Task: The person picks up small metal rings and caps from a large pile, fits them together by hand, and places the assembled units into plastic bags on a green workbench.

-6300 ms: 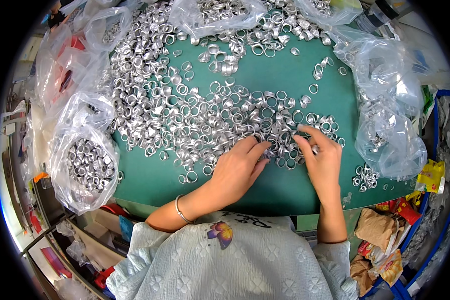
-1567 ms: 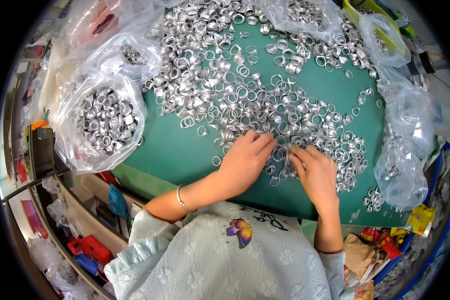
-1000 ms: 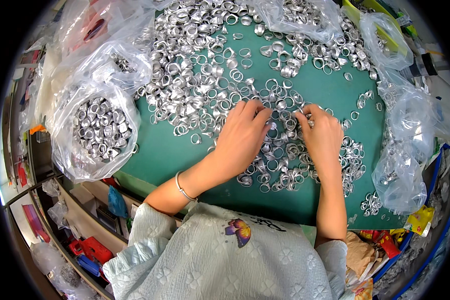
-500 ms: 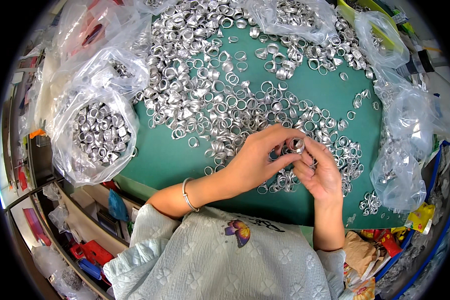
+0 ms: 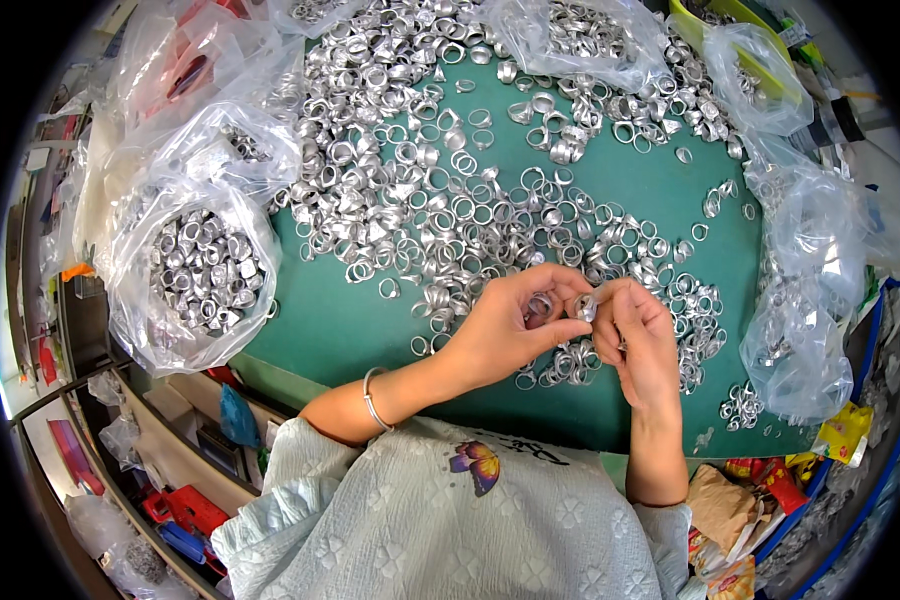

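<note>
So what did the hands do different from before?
Both hands lifted off the pile of silver rings and came together. The left hand and right hand now pinch a ring between their fingers. The bag of rings and green mat look unchanged.

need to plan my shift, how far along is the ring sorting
Done: one open clear bag on the left is well filled with silver rings. In hand: the left hand and right hand together hold a ring above the green table. Left: a big loose pile of rings covers much of the table, so most seems undone.
</note>
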Available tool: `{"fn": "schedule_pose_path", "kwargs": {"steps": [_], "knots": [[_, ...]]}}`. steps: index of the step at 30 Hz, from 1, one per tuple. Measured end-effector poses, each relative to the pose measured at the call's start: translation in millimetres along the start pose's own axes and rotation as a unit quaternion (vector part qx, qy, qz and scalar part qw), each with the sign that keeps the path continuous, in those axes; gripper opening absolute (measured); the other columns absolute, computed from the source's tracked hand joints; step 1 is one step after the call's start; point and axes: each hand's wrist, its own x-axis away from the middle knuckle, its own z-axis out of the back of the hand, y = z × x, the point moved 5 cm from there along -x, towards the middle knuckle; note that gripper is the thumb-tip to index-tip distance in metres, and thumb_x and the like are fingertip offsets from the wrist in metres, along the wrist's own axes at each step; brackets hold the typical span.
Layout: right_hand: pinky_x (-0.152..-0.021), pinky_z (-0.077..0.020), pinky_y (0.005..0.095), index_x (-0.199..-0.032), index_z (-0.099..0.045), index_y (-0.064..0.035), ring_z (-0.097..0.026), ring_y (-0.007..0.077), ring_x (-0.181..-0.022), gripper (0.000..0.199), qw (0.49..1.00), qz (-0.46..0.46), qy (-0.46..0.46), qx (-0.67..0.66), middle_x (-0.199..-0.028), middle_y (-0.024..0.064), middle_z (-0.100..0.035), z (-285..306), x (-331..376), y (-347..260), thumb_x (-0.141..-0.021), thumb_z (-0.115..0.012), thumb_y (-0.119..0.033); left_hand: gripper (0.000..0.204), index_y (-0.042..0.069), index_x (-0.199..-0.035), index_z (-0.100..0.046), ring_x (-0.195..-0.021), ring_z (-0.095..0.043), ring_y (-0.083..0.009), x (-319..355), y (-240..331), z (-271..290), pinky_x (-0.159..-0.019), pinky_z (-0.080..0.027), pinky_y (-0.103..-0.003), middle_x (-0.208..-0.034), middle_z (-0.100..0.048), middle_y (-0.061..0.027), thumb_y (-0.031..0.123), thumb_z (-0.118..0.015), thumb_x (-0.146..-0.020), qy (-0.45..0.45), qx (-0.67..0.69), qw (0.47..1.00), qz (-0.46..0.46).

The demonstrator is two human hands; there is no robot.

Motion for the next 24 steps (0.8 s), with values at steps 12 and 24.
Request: {"fn": "schedule_pose_path", "kwargs": {"steps": [12,24], "knots": [[-0.046,-0.0413,0.0347,-0.079,-0.061,-0.0047,-0.058,0.0259,-0.052,0.019,0.644,0.315,0.175,0.675,-0.063,0.0096,-0.061,-10,-61,-31,-0.086,-0.064,-0.023,0.021,0.002,-0.101,-0.056,-0.05,-0.036,-0.008,6,-20,-1,-0.043,-0.027,-0.021,-0.073,-0.053,-0.0073,0.019,-0.045,-0.094,-0.069,0.343,0.924,0.152],[-0.04,-0.0312,0.0218,-0.084,-0.051,-0.0045,-0.041,0.011,-0.047,0.022,0.889,-0.274,-0.029,-0.365,-0.062,0.0017,-0.046,-7,3,26,-0.096,-0.047,-0.023,0.043,0.007,-0.12,-0.059,-0.063,-0.037,0.0004,10,1,-7,-0.053,-0.031,-0.015,-0.071,-0.04,0.0073,0.001,-0.069,-0.079,0.081,0.047,0.995,-0.032]]}}
